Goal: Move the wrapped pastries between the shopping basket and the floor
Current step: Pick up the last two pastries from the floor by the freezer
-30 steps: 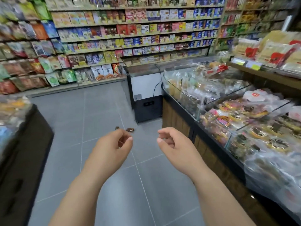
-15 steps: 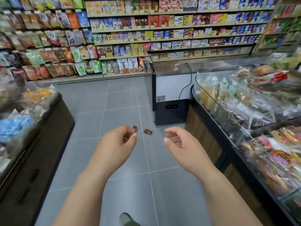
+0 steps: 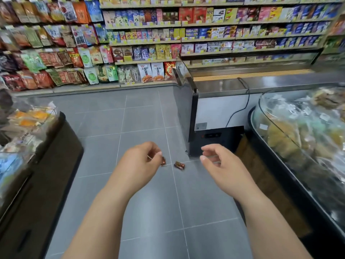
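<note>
Floor (image 3: 141,116) of grey tile fills mid-frame; over it the left hand (image 3: 138,163) curls its fingers, whether round anything I cannot tell; the right hand (image 3: 220,165) hangs loose, fingers apart, empty. Two small wrapped pastries (image 3: 179,165), glossy brown, lie on the tiles at centre between the hands.

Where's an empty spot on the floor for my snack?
The grey floor is bare from the wrapped pastries back to the snack shelves, between the black counter and the white freezer. The tiles nearest you are bare too. The black counter's top and the glass case are full of packets.
</note>
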Tool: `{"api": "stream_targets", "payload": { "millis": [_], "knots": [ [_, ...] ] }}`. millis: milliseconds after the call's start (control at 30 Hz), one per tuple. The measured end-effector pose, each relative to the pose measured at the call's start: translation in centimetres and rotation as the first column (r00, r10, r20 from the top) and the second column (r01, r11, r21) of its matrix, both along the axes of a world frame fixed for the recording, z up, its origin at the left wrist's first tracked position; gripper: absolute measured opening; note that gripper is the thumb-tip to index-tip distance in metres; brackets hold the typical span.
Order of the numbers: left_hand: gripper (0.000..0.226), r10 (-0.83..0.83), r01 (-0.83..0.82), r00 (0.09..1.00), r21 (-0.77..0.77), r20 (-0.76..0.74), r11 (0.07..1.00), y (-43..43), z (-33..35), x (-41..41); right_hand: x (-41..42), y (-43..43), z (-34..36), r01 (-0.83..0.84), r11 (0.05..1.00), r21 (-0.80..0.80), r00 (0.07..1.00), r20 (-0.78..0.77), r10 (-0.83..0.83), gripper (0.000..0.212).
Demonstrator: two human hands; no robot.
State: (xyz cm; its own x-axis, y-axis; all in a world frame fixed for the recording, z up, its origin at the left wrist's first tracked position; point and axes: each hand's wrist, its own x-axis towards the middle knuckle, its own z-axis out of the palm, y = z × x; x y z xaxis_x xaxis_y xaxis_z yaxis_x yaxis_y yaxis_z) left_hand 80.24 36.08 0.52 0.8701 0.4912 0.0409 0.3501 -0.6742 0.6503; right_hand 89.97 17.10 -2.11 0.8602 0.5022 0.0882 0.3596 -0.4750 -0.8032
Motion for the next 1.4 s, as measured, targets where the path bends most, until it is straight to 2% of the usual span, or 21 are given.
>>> {"api": "stream_targets", "payload": {
  "millis": [267, 567, 867, 1000, 1267, 1400],
  "knots": [
    [0.012, 0.003, -0.002, 0.999, 0.016, -0.041, 1.0, 7.7, -2.0, 12.9, 13.0, 7.2, -2.1, 0.0, 0.999, -0.034, 0.999, -0.042, -0.002, 0.021],
    [0.009, 0.075, -0.074, 0.994, 0.015, -0.078, 0.997, 14.8, -3.4, 29.9, 31.4, 16.9, -2.7, -0.175, 0.981, -0.078, 0.981, -0.097, 0.167, 0.028],
    [0.007, 0.134, -0.135, 0.983, 0.003, -0.129, 0.991, 20.9, -5.9, 38.4, 40.1, 23.9, -5.0, -0.274, 0.953, -0.131, 0.95, -0.189, 0.248, 0.032],
    [0.008, 0.097, -0.099, 0.986, -0.012, -0.139, 0.995, 24.8, -7.4, 41.2, 42.5, 27.3, -6.4, -0.247, 0.956, -0.157, 0.956, -0.201, 0.214, 0.031],
    [0.006, -0.033, 0.022, 0.991, -0.084, -0.129, 0.996, 35.5, -11.2, 47.0, 46.1, 36.5, -9.5, -0.076, 0.978, -0.194, 0.973, -0.23, 0.03, 0.033],
    [0.005, -0.071, 0.063, 0.99, -0.068, -0.124, 0.996, 39.8, -13.4, 49.9, 47.8, 40.4, -11.4, 0.0, 0.978, -0.21, 0.976, -0.211, -0.045, 0.034]
  ]
}}
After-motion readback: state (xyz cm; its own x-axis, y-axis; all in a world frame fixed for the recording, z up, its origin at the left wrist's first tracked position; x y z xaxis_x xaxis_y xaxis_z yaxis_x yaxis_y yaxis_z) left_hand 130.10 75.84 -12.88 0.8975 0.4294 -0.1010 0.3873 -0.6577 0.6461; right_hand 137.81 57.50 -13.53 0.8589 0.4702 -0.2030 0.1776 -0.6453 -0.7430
